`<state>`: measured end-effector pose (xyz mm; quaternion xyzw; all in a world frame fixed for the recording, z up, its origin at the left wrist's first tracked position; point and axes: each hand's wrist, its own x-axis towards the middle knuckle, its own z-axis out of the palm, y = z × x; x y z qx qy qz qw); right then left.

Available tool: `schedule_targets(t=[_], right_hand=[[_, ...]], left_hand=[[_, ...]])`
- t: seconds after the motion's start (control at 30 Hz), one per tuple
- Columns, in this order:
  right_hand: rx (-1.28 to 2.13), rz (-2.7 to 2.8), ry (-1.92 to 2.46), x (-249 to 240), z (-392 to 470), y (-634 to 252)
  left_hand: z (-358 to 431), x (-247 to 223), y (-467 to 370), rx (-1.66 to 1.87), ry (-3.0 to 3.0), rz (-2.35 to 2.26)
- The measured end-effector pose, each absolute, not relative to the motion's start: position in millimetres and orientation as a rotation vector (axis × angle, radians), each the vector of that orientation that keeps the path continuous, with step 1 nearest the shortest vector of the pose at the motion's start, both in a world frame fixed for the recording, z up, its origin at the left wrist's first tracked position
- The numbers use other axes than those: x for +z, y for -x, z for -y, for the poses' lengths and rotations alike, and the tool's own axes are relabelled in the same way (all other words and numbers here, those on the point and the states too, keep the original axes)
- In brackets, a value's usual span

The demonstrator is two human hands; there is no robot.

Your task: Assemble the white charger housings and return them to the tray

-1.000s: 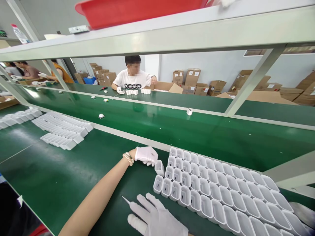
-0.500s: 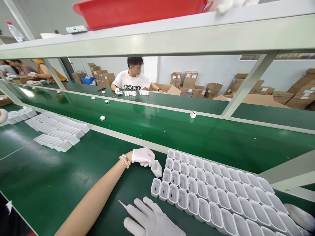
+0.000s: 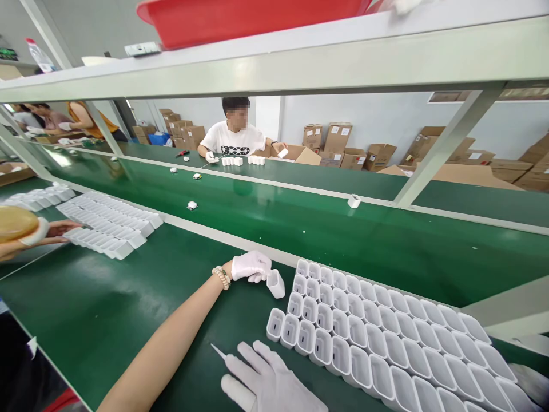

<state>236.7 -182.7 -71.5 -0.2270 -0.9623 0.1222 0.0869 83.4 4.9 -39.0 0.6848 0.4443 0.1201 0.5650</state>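
My left hand (image 3: 252, 266), in a white glove with a beaded bracelet at the wrist, is closed with its fingertips at the rim of a white plastic casing (image 3: 275, 284). That casing is tilted, its open end turned toward me. Just right of it stand tight rows of similar open-topped white casings (image 3: 355, 326), some showing a small dark slot inside. Nearer to me, my gloved right hand (image 3: 268, 380) is low over the green table, fingers spread. A thin pointed white tip (image 3: 218, 351) sticks out by its index finger; I cannot tell what it is.
A green conveyor belt (image 3: 240, 214) runs beyond a pale rail, carrying a few small parts. At left, a co-worker's hand (image 3: 62, 230) is at another batch of white casings (image 3: 114, 220). Overhead crosses a shelf beam (image 3: 274, 71) with a red tub (image 3: 253, 23). A person (image 3: 235, 140) sits opposite.
The view has shifted slightly. A co-worker's arm has come in from the left to the batch of casings. Opposite, the person's hand has risen with a white piece. My hands keep nearly the same pose.
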Motion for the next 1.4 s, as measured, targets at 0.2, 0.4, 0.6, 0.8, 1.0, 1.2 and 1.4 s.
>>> schedule_targets(t=[0.2, 0.4, 0.6, 0.8, 1.0, 1.2, 1.4], right_hand=[[0.402, 2.885, 0.588, -71.7, 176.9, -240.7], [0.365, 2.896, 0.606, -69.2, 178.7, -241.1], [0.317, 2.875, 0.588, -69.0, 174.9, -241.3], [0.285, 2.841, 0.617, -78.2, 174.3, -237.9], [0.289, 2.842, 0.619, -82.1, 173.5, -239.4], [0.247, 2.823, 0.597, -82.7, 172.4, -238.8], [0.177, 2.854, 0.584, -80.2, 171.2, -239.8]], left_hand=[[-3.6, -38.2, -94.7, 0.363, -1.559, -1.103], [3.0, -24.7, -96.0, 0.336, -1.573, -1.075], [15.1, -18.0, -96.7, 0.257, -1.688, -0.978], [17.6, -14.5, -98.7, 0.293, -1.903, -1.006], [20.6, -15.9, -104.4, 0.366, -2.049, -0.926], [17.5, -19.0, -102.3, 0.313, -2.071, -0.944], [9.5, -26.1, -102.2, 0.285, -2.065, -0.934]])
